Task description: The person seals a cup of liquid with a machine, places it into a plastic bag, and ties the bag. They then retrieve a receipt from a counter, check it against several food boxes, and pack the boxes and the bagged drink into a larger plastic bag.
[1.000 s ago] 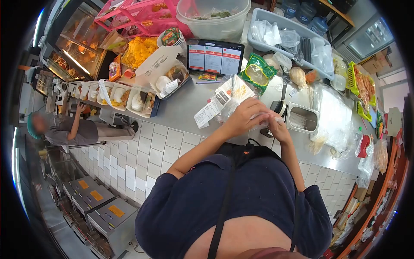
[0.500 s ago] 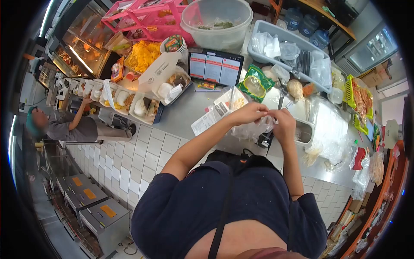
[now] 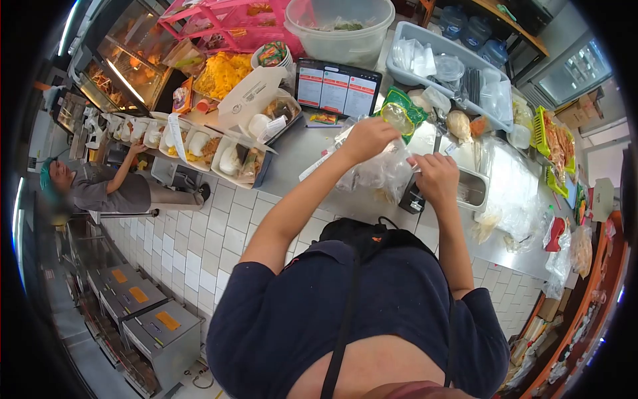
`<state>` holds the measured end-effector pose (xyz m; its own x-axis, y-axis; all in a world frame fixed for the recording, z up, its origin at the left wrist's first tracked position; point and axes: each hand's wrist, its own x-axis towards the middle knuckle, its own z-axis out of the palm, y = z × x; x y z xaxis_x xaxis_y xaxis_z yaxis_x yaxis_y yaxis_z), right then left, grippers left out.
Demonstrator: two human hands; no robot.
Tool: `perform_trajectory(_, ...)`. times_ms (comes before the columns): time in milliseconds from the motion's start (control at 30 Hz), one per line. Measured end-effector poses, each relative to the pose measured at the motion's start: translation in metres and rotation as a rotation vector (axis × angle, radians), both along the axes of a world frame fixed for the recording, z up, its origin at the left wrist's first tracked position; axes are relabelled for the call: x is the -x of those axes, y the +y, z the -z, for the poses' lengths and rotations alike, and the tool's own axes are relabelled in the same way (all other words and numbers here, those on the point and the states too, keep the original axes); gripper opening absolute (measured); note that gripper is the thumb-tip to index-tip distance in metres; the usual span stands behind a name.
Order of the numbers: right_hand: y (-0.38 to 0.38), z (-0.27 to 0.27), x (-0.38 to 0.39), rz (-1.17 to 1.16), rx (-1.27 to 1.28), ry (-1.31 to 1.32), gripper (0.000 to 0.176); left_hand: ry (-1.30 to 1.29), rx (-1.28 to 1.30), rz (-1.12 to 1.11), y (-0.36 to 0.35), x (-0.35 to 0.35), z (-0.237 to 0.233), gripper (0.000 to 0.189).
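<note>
My left hand (image 3: 367, 137) grips the top of a clear plastic bag (image 3: 379, 174) that holds some food, lifted over the steel counter (image 3: 299, 159). My right hand (image 3: 435, 178) pinches the same bag's other upper edge, so the bag hangs stretched between both hands. A white receipt (image 3: 318, 166) sticks out from behind the bag on its left. A small black device (image 3: 412, 198) lies on the counter just below my right hand.
A tablet (image 3: 337, 86) stands behind the bag, beside open meal boxes (image 3: 256, 120) and trays of food. A green snack packet (image 3: 400, 113), a grey tub (image 3: 458, 66), a steel insert pan (image 3: 470, 189) and loose plastic bags lie right. Another person (image 3: 100, 189) works at left.
My hands have moved apart and my left hand has risen, pulling the bag open and taut. The view has shifted slightly downward.
</note>
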<state>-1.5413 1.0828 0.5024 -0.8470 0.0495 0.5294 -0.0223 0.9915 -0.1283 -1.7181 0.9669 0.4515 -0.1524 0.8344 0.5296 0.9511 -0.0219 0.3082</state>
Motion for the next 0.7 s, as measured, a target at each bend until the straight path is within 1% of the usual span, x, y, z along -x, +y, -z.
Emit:
perform_trajectory(33, -0.003, -0.002, -0.001, -0.016, -0.035, 0.007, 0.007, 0.019, -0.045, -0.105, 0.002, 0.014, 0.008, 0.013)
perform_trajectory(67, -0.007, -0.004, -0.003, -0.029, -0.069, 0.011, 0.013, 0.035, -0.09, -0.208, 0.003, 0.023, 0.015, 0.013)
perform_trajectory(100, -0.022, -0.007, -0.005, -0.117, -0.062, 0.022, 0.025, 0.024, -0.084, -0.2, -0.002, 0.028, 0.017, 0.013)
perform_trajectory(133, -0.033, -0.005, -0.012, -0.105, -0.06, 0.011, 0.025, 0.014, -0.056, -0.195, -0.01, 0.035, 0.02, 0.013)
perform_trajectory(200, -0.046, -0.002, -0.024, -0.161, -0.021, -0.106, 0.025, 0.015, -0.045, -0.168, -0.023, 0.045, 0.018, 0.014)
perform_trajectory(233, -0.043, 0.003, -0.03, -0.106, 0.042, -0.265, 0.02, 0.008, -0.028, -0.187, -0.033, 0.046, 0.019, 0.016)
perform_trajectory(267, -0.043, 0.004, -0.03, -0.084, 0.04, -0.266, 0.02, -0.001, -0.006, -0.204, -0.044, 0.044, 0.02, 0.02)
perform_trajectory(300, -0.044, 0.005, -0.028, -0.01, 0.196, -0.195, 0.024, -0.005, -0.004, -0.179, -0.056, 0.04, 0.012, 0.02)
perform_trajectory(333, -0.045, 0.005, -0.024, 0.065, 0.351, -0.117, 0.036, -0.087, -0.076, -0.251, -0.068, 0.035, -0.003, 0.032)
perform_trajectory(367, -0.047, 0.0, -0.016, 0.125, 0.462, -0.232, 0.063, -0.172, -0.148, -0.326, -0.079, 0.03, -0.011, 0.044)
perform_trajectory(400, -0.047, 0.011, -0.005, 0.109, 0.474, -0.173, 0.065, -0.177, -0.149, -0.301, -0.089, 0.026, -0.009, 0.044)
perform_trajectory(433, -0.047, 0.03, 0.007, 0.095, 0.481, -0.111, 0.068, -0.307, -0.178, -0.344, -0.097, 0.023, -0.004, 0.051)
perform_trajectory(467, -0.049, 0.048, 0.02, 0.07, 0.509, -0.116, 0.066, -0.438, -0.203, -0.382, -0.102, 0.022, 0.002, 0.058)
perform_trajectory(500, -0.048, 0.068, 0.031, 0.052, 0.656, -0.234, 0.056, -0.538, -0.182, -0.449, -0.106, 0.021, 0.016, 0.058)
perform_trajectory(533, -0.054, 0.076, 0.038, 0.012, 0.795, -0.22, 0.05, -0.636, -0.158, -0.51, -0.109, 0.022, 0.035, 0.058)
perform_trajectory(567, -0.057, 0.083, 0.048, -0.024, 0.927, -0.192, 0.045, -0.879, -0.175, -0.541, -0.112, 0.025, 0.058, 0.058)
perform_trajectory(600, -0.06, 0.099, 0.054, -0.03, 0.924, -0.019, 0.035, -1.124, -0.178, -0.548, -0.114, 0.028, 0.079, 0.058)
perform_trajectory(633, -0.066, 0.081, 0.058, 0.038, 0.986, 0.048, 0.029, -1.401, -0.222, -0.507, -0.12, 0.027, 0.089, 0.058)
perform_trajectory(667, -0.063, 0.085, 0.058, 0.001, 0.593, 0.134, 0.023, -1.5, -0.183, -0.532, -0.127, 0.023, 0.095, 0.054)
perform_trajectory(700, -0.075, 0.047, 0.048, -0.012, 1.465, -0.145, 0.018, -1.494, -0.088, -0.514, -0.136, 0.023, 0.105, 0.05)
